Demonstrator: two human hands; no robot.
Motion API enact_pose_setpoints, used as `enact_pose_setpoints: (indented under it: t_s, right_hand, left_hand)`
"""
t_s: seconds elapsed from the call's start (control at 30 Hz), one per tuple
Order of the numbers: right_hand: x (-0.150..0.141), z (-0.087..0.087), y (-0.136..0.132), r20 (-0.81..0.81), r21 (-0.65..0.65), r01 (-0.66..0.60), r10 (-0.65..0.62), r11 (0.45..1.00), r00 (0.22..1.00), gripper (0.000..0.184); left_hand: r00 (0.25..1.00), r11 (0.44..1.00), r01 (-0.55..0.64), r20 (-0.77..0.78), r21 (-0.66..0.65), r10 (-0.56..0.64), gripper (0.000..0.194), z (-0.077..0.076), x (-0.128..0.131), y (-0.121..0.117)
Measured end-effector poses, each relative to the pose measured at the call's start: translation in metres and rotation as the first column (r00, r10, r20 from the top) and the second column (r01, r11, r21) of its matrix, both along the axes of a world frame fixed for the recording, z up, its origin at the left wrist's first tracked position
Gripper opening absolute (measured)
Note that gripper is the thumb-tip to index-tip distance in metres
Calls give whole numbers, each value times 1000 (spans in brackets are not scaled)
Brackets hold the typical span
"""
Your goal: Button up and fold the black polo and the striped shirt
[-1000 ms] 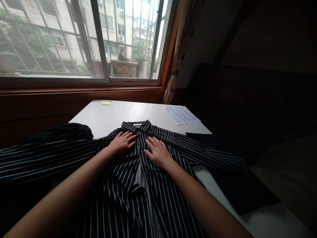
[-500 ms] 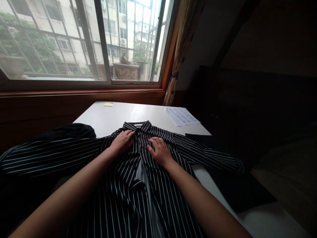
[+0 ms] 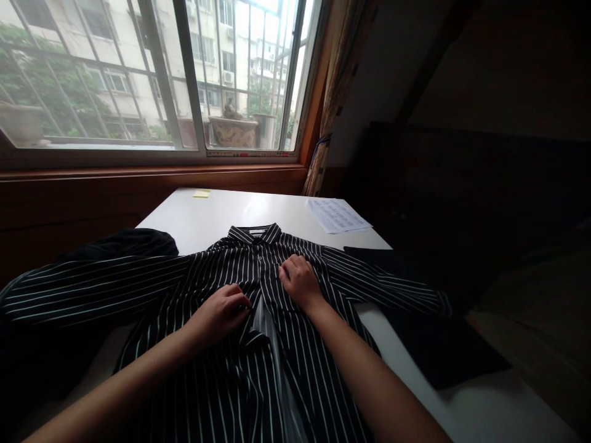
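A black shirt with white stripes (image 3: 221, 264) lies face up, its collar (image 3: 255, 234) toward the window and both sleeves spread sideways. Its front is closed near the collar and parts lower down, where a pale grey inside shows. My left hand (image 3: 225, 311) is closed with curled fingers at the left front edge, just above the opening. On the right chest, beside the front edge, my right hand (image 3: 299, 280) is closed too, fingertips bent down onto the fabric. How much cloth lies in either hand is mostly hidden.
The shirt rests on a white table (image 3: 221, 206). A yellow sticky note (image 3: 201, 193) and printed sheets (image 3: 338, 215) lie at its far side. Dark cloth (image 3: 133, 241) is bunched left; a flat dark piece (image 3: 443, 351) lies right. Beyond stands a barred window (image 3: 249, 74) with a curtain (image 3: 318, 160).
My left hand has moved from near the collar down the front to the top of the opening. My right hand stayed on the chest while its fingers curled in.
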State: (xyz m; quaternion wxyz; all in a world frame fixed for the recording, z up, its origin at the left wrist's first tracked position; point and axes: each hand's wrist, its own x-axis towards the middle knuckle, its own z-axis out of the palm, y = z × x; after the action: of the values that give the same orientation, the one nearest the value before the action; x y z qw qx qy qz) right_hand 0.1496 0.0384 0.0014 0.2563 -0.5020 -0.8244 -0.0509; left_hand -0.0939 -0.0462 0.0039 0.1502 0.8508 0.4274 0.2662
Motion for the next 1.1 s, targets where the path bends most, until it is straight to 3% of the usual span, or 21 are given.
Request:
enact_pose_setpoints:
  t_s: [0.13, 0.47, 0.67, 0.87, 1.1]
  right_hand:
    - [4, -2, 1, -54, -8, -63, 63, 998, 997, 20]
    - [12, -5, 0, -173, -40, -204, 194, 978, 966, 18]
    - [7, -5, -4, -21, -111, -202, 201, 973, 979, 22]
    - [1, -1, -7, 89, -142, -160, 174, 977, 981, 20]
    - [0, 30, -15, 193, -263, -169, 224, 950, 955, 21]
  left_hand:
    - [1000, 1000, -2, 28, -11, 2, 14, -9, -4, -3]
    - [994, 995, -10, -105, 103, 21, 14, -12, 2, -2]
    - [981, 992, 32, -193, 122, -8, 13, -6, 4, -1]
    - [983, 987, 40, -184, 155, -11, 10, -7, 2, 2]
    - [957, 972, 110, -286, 208, -47, 11, -8, 2, 3]
